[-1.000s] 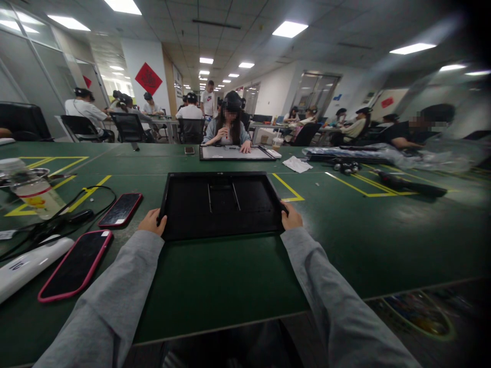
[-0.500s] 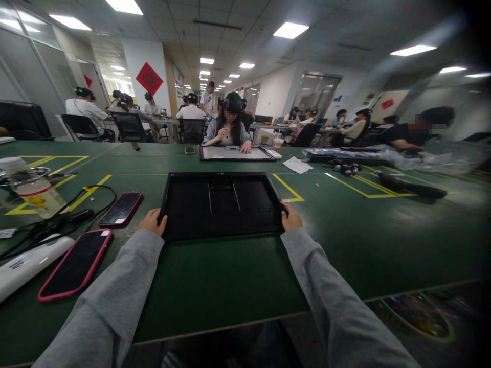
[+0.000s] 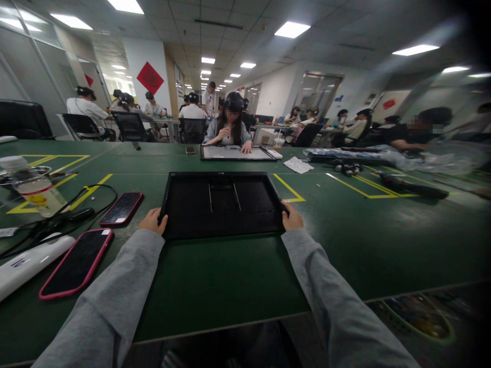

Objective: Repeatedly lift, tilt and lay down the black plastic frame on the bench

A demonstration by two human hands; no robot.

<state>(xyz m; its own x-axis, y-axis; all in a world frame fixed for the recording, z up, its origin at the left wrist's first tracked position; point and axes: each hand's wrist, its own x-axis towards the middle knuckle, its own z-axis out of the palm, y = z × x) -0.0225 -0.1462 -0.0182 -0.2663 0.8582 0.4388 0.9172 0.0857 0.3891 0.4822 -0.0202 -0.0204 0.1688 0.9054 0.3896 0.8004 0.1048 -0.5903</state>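
A shallow black monitor casing (image 3: pixel 187 207) lies on the green table in front of me, its raised rim towards the top. Two thin pale metal strips run up the middle of its inside. My left hand (image 3: pixel 153 221) grips the left edge, thumb over the rim and fingers around the outside. On the opposite side, my right hand (image 3: pixel 293 216) holds the right edge in the same way; some of its fingers are hidden behind the rim.
Two phones in red cases, a phone (image 3: pixel 121 208) and a larger phone (image 3: pixel 76 263), lie left of my arm. Beyond them are cables (image 3: pixel 57 225), a white device (image 3: pixel 34 263) and a bottle (image 3: pixel 36 191). Across the table, a person (image 3: pixel 230 128) touches a grey panel (image 3: pixel 230 153).
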